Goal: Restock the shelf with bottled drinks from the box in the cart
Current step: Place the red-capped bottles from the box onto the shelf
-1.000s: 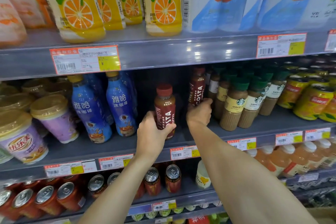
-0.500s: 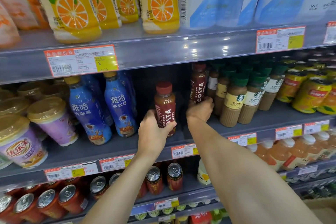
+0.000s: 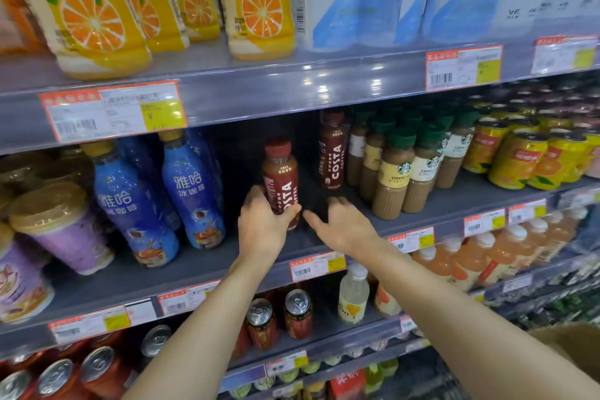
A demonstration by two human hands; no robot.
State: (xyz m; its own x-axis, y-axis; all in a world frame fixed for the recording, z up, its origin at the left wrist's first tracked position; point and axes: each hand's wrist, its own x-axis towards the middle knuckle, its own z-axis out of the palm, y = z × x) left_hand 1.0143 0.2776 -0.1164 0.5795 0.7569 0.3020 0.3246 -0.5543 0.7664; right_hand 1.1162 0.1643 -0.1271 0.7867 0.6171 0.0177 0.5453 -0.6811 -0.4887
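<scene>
My left hand [image 3: 264,230] gripped the brown Costa bottle [image 3: 281,182] with its red cap upright on the shelf [image 3: 194,273], while my right hand [image 3: 344,227] was spread just beside it.

Glossy plastic Costa bottle [image 3: 281,182]; smooth grey shelf [image 3: 422,208]; metal cans [image 3: 298,318].

Bare forearms, apparently no sleeves.
</scene>
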